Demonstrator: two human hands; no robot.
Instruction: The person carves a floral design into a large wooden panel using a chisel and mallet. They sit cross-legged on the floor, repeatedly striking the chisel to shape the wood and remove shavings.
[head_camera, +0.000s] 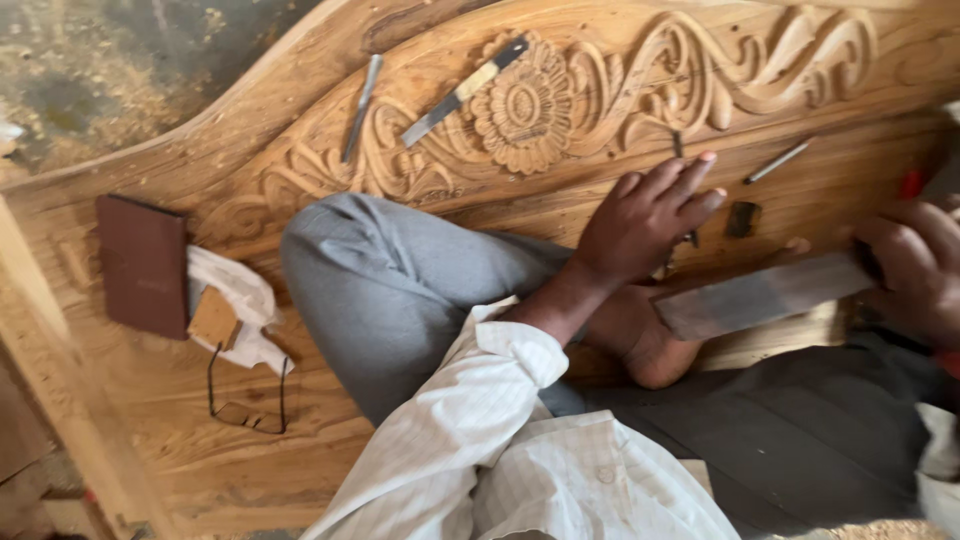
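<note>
I sit cross-legged on a large carved wooden panel (560, 190) with a flower and scrolls cut into it. My left hand (645, 215) rests flat on the panel just below the carving, fingers spread. It lies over a thin dark chisel (678, 145), whose shaft runs under the fingers. My right hand (915, 265) at the right edge grips one end of a long worn wooden block (760, 295), which lies across my bare foot (640, 345). A small dark block (742, 218) lies between the hands.
A pale-handled chisel (460, 92) lies on the carved flower, a thin metal gouge (360, 105) to its left, a slim metal rod (778, 160) at right. At left are a dark red-brown slab (143, 265), white cloth (235, 295), small wood block (213, 318) and eyeglasses (248, 395).
</note>
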